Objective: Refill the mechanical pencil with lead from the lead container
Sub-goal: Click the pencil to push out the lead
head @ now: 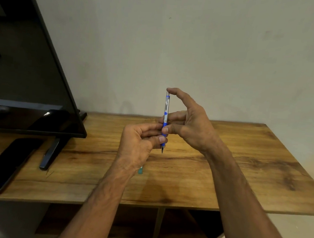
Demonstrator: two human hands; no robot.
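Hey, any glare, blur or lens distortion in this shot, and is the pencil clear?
Head view: the pencil is fairly sharp; one small glare spot sits on the dark screen; shadows on the table are soft; the wide lens slants the screen's edge and the table's sides.

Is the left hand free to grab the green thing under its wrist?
Probably not yet: the left hand grips the pencil. The green thing lies just below the wrist; the right hand also holds the pencil, so letting go looks safe.
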